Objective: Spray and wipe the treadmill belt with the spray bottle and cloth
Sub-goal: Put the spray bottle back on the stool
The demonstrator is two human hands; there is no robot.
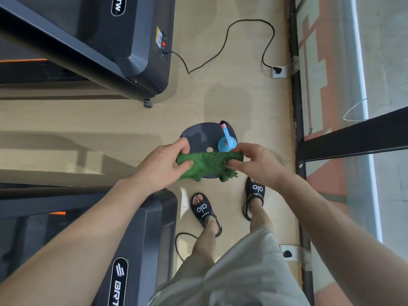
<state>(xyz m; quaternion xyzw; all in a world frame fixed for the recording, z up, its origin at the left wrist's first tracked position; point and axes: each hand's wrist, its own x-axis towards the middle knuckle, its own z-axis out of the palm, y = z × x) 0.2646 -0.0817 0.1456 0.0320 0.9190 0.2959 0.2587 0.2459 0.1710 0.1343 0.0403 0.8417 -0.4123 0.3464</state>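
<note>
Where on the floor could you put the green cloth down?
Bare floor lies open between the far treadmill, the black cord and the stool. More lies left, between the two treadmills. It is crowded near the sandals, and the spray bottle sits on the stool. Both hands hold the cloth.

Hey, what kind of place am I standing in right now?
Probably a gym or fitness room. Two black motorised treadmills stand side by side on a pale wooden floor, each with a black power cord running toward a floor socket, beside a glass wall.
</note>
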